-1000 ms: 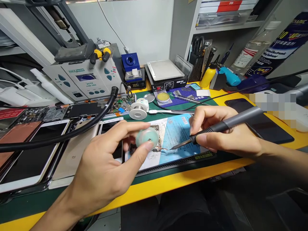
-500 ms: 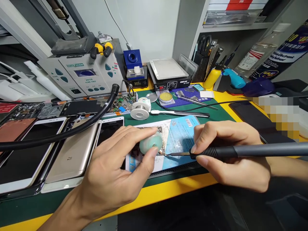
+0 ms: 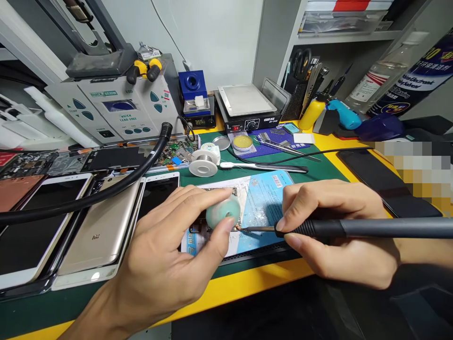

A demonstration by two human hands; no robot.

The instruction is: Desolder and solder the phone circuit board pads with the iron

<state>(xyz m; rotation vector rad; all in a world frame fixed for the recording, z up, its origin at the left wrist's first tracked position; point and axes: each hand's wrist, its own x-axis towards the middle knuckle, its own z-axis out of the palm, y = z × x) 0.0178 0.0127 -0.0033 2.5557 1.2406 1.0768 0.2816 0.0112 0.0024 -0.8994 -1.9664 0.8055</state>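
Between the thumb and fingers of my left hand (image 3: 177, 245) is a round turquoise desoldering braid spool (image 3: 222, 212). It covers much of a small circuit board (image 3: 231, 192) lying on a blue-and-white booklet (image 3: 269, 203). A short coppery end of braid shows by the board's lower right corner. Pinched in my right hand (image 3: 332, 236) is a black-and-grey soldering iron (image 3: 354, 228), held nearly level. Its thin tip points left and meets the coppery spot at the board's corner; whether it presses on braid or board is too small to tell.
Several phones (image 3: 102, 226) lie at left under a thick black hose (image 3: 152, 163) from the hot air station (image 3: 123, 108). Beyond the booklet are a solder wire spool (image 3: 203, 163), a brush (image 3: 265, 167), a flux tin (image 3: 242, 142) and a hot plate (image 3: 247, 108). A dark phone (image 3: 385, 179) lies right.
The soldering iron has shifted slightly left, bringing its tip closer in to the board's corner. My left hand keeps its hold on the spool. The whole view has tilted a little.
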